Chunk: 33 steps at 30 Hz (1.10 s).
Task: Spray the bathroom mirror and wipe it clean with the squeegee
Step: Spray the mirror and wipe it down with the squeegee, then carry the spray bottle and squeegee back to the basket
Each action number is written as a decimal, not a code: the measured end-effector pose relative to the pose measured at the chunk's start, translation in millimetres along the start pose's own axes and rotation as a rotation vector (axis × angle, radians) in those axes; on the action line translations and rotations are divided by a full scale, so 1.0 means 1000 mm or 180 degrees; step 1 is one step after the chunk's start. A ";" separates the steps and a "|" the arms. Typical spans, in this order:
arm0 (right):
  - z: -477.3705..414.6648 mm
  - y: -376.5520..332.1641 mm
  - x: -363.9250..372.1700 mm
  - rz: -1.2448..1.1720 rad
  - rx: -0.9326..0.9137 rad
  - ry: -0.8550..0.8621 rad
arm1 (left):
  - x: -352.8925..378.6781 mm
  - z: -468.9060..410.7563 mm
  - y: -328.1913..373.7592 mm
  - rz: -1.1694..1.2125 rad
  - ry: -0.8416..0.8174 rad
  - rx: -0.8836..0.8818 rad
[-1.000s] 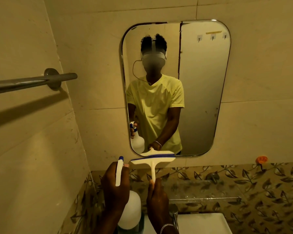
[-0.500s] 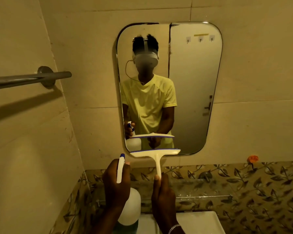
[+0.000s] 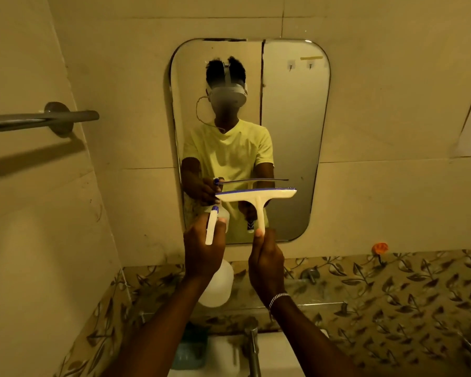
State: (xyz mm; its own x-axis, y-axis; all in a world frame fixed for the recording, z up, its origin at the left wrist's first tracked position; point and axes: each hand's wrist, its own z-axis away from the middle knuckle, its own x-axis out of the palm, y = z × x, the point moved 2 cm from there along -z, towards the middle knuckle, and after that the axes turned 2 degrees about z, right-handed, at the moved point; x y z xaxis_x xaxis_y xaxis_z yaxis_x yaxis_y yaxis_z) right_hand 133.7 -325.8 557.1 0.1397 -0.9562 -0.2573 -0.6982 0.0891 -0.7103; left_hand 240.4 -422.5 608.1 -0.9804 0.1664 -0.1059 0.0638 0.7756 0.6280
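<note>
Left hand [image 3: 203,248] gripped the white plastic spray bottle [image 3: 217,284], right hand [image 3: 265,257] held the cream blue-edged squeegee [image 3: 256,195]; the rounded wall mirror [image 3: 291,126] looked dry — spraying seemingly came next, nozzle aimed at glass.

You face beige tiled walls [image 3: 378,110] under dim yellowish light. On your left, a metal towel bar [image 3: 38,119] casting a shadow. Below, a band of leaf-patterned tiles [image 3: 392,289] with an orange hook [image 3: 379,248]. At bottom, a white basin [image 3: 223,355] and chrome tap [image 3: 252,346].
</note>
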 end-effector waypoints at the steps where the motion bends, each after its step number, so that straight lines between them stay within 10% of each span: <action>1: -0.002 0.004 -0.001 0.0011 0.0024 -0.0012 | 0.006 -0.001 -0.001 0.0032 -0.0067 -0.0013; 18: 0.002 0.123 -0.133 0.0438 0.0400 0.0385 | 0.153 0.068 0.047 0.0826 -0.1023 0.0006; 33: 0.131 0.287 -0.317 0.1299 0.2108 0.0589 | 0.314 0.260 0.084 0.0972 -0.2460 -0.0125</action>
State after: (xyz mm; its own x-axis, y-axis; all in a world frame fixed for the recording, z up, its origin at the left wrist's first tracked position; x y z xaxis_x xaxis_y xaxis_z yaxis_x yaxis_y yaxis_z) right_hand -19.4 39.5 348.8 -0.1962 -0.8379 -0.5093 -0.0988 0.5337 -0.8399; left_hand -13.6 -146.6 427.5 -0.5156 0.7484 -0.4172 0.2856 0.6091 0.7399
